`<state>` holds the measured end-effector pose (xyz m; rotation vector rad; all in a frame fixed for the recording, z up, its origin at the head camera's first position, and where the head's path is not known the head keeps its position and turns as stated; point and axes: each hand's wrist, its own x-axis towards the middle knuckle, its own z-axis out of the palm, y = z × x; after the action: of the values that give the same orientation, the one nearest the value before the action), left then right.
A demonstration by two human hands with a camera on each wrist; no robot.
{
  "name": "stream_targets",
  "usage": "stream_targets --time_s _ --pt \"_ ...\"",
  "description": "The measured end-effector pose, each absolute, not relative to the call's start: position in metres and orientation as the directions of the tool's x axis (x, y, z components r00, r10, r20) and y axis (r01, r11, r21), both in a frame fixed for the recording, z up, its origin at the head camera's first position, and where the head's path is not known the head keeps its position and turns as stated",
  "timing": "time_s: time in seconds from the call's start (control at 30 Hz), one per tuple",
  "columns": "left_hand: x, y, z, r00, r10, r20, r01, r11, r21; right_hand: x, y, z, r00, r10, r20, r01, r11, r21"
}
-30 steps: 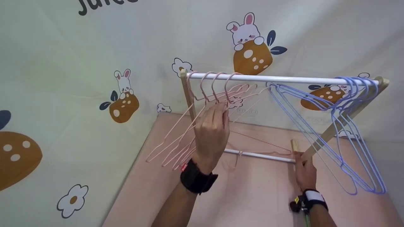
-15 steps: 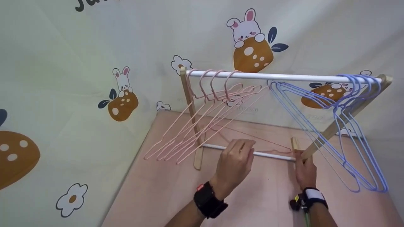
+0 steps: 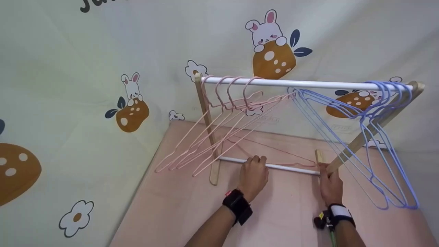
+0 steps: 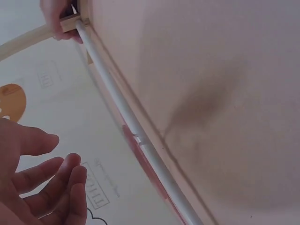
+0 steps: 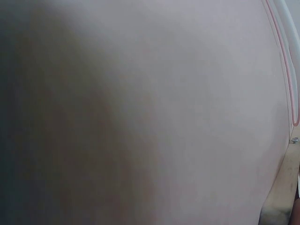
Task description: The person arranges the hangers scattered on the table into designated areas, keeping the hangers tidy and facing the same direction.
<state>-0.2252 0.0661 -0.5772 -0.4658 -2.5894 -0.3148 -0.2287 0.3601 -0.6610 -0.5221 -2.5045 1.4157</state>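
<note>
A small clothes rack has a white top rail (image 3: 301,84), wooden legs and a white lower bar (image 3: 291,168). Several pink hangers (image 3: 205,135) hang at its left end, several blue hangers (image 3: 368,118) at its right. One more pink hanger (image 3: 274,147) lies low behind the lower bar. My left hand (image 3: 253,176) overlaps that bar in the head view; the left wrist view shows its fingers (image 4: 70,180) loosely bent, nothing between them and the thumb. At the lower right joint, my right hand (image 3: 331,187) grips the wooden leg (image 3: 356,145).
A pink surface (image 3: 274,212) lies under the rack. Behind it and to the left rises a pale printed cloth (image 3: 103,41) with rabbits and flowers. The rack's left foot (image 3: 215,173) rests on the pink surface.
My left hand has left the hanging pink hangers and come down and right to the lower bar. Those hangers have shifted slightly. The right hand keeps its hold.
</note>
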Motion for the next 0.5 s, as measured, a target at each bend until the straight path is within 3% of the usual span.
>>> stream_targets --time_s 0.2,0.5 --pt "-0.239 0.074 -0.593 -0.854 0.247 0.458 0.291 0.956 0.027 -0.231 0.364 -0.666 -0.917 0.4 -0.008 0.206 0.455 -0.866" --pt "-0.248 0.078 -0.613 -0.878 0.24 0.414 0.264 0.965 0.0 -0.23 0.365 -0.669 -0.918 0.396 -0.005 0.2 0.453 -0.869"
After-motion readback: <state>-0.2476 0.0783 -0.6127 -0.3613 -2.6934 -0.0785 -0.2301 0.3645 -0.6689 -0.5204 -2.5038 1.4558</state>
